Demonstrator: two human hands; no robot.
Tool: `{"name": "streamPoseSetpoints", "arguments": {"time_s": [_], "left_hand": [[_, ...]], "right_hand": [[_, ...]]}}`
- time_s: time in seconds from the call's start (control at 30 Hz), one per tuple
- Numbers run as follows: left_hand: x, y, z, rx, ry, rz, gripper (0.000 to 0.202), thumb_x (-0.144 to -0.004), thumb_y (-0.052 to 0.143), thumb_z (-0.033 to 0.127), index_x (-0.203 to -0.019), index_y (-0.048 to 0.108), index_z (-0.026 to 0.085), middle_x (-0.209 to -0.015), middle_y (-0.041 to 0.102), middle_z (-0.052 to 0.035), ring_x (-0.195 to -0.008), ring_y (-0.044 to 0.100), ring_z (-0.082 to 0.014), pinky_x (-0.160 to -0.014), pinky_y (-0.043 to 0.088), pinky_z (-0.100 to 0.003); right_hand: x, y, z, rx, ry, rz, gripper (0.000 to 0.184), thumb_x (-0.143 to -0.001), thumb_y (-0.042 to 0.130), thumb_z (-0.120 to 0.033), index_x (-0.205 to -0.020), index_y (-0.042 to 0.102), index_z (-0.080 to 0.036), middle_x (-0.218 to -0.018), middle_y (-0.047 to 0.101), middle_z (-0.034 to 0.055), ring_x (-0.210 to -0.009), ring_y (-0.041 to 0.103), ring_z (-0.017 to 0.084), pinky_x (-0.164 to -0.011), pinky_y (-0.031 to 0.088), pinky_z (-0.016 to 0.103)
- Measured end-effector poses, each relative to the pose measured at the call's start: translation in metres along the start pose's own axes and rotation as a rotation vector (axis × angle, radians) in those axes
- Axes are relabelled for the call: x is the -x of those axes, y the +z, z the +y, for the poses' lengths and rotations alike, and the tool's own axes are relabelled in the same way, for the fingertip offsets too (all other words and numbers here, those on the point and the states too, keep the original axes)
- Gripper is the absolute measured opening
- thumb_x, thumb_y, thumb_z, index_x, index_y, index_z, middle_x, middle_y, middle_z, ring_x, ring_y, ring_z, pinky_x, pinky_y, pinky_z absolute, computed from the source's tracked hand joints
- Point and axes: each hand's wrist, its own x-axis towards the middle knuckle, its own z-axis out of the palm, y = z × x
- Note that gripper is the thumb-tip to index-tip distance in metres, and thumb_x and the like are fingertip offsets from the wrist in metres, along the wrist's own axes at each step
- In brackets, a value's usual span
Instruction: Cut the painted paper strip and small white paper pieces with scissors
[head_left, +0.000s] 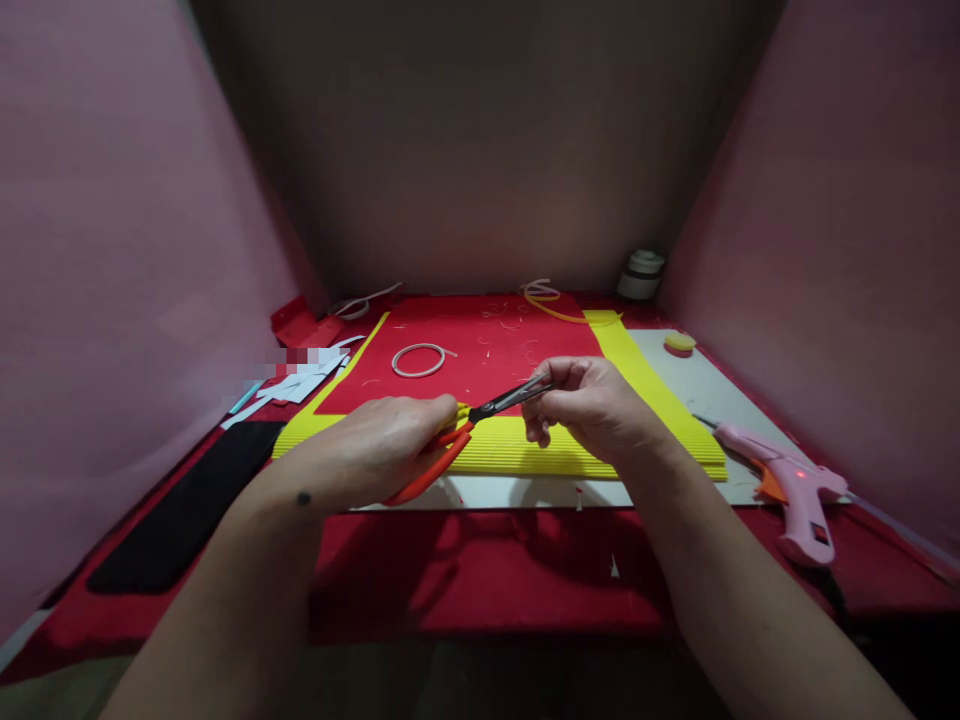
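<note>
My left hand (394, 430) grips a pair of scissors (486, 410) with orange and yellow handles, the dark blades pointing right. At the blade tips, the thumb and forefinger of my right hand (589, 400) are pinched together; what they hold is too small to make out. Both hands are above a red sheet (472, 340) that lies on yellow corrugated sheets (540, 452). A pale strip coiled into a ring (418, 375) rests on the red sheet, left of the blades. Small pale scraps are scattered on it.
A pink glue gun (802, 500) with a lit red light lies at the right, near a yellow and red disc (679, 344). White paper pieces (304, 385) and a black flat item (187, 515) lie left. A white container (641, 275) stands at the back right. Pink walls flank the table.
</note>
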Motion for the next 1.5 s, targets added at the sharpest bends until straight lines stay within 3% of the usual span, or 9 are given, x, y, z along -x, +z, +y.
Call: {"name": "streamPoseSetpoints", "arguments": {"time_s": [0.43,0.7,0.8,0.93,1.07,1.23,1.5], "left_hand": [[-0.001,0.004,-0.007,0.108,0.003,-0.022,0.017,-0.083,0.04,0.033,-0.073,0.046,0.021,-0.066,0.054,0.0006,-0.055,0.044,-0.0117,-0.049,0.023,-0.025],[-0.008,0.005,-0.011,0.329,0.059,-0.031,0.019,-0.077,0.051,0.034,-0.067,0.045,0.019,-0.059,0.048,0.0027,-0.05,0.042,-0.0089,-0.044,0.023,-0.022],[-0.014,0.004,-0.005,0.444,0.028,0.028,0.022,-0.075,0.055,0.036,-0.067,0.046,0.018,-0.058,0.045,0.0037,-0.05,0.042,-0.0076,-0.044,0.027,-0.02],[-0.024,0.006,0.012,0.839,-0.118,0.202,0.02,-0.073,0.06,0.032,-0.073,0.048,0.017,-0.058,0.047,0.0049,-0.048,0.045,-0.0071,-0.044,0.035,-0.019],[-0.031,0.011,0.025,1.096,-0.115,0.353,0.023,-0.066,0.068,0.027,-0.076,0.051,0.015,-0.065,0.055,0.0027,-0.052,0.049,-0.0069,-0.047,0.038,-0.019],[-0.034,0.019,0.025,1.188,-0.117,0.391,0.021,-0.067,0.067,0.027,-0.077,0.052,0.015,-0.056,0.052,0.0039,-0.05,0.048,-0.0072,-0.045,0.036,-0.02],[-0.033,0.017,0.023,1.171,-0.14,0.406,0.017,-0.067,0.064,0.019,-0.074,0.049,0.015,-0.051,0.051,0.0048,-0.046,0.048,-0.0068,-0.043,0.036,-0.018]], "right_hand": [[0.0,0.001,-0.001,0.015,0.007,0.013,0.006,-0.061,0.059,-0.008,-0.063,0.061,-0.014,-0.051,0.063,0.0006,-0.044,0.055,0.01,-0.045,0.044,0.022],[-0.002,0.001,0.002,-0.018,0.033,0.036,0.005,-0.06,0.063,-0.011,-0.062,0.061,-0.014,-0.05,0.062,0.0002,-0.043,0.056,0.011,-0.043,0.044,0.022],[-0.003,0.003,0.003,-0.058,0.057,0.064,0.008,-0.06,0.067,-0.013,-0.062,0.06,-0.015,-0.05,0.061,-0.0006,-0.043,0.057,0.011,-0.042,0.043,0.022],[-0.003,0.007,0.006,-0.087,0.072,0.08,0.011,-0.062,0.072,-0.017,-0.063,0.061,-0.015,-0.049,0.06,-0.0009,-0.044,0.058,0.012,-0.043,0.044,0.023],[-0.004,0.013,0.012,-0.103,0.057,0.094,0.013,-0.065,0.072,-0.023,-0.065,0.062,-0.015,-0.051,0.059,-0.0025,-0.04,0.053,0.009,-0.04,0.04,0.021],[-0.006,0.019,0.025,-0.133,0.027,0.116,0.016,-0.065,0.073,-0.025,-0.063,0.061,-0.016,-0.049,0.057,-0.0038,-0.038,0.048,0.007,-0.038,0.036,0.019],[-0.008,0.023,0.033,-0.144,0.026,0.103,0.014,-0.063,0.072,-0.021,-0.063,0.06,-0.015,-0.048,0.06,-0.0022,-0.042,0.054,0.01,-0.041,0.041,0.02]]}}
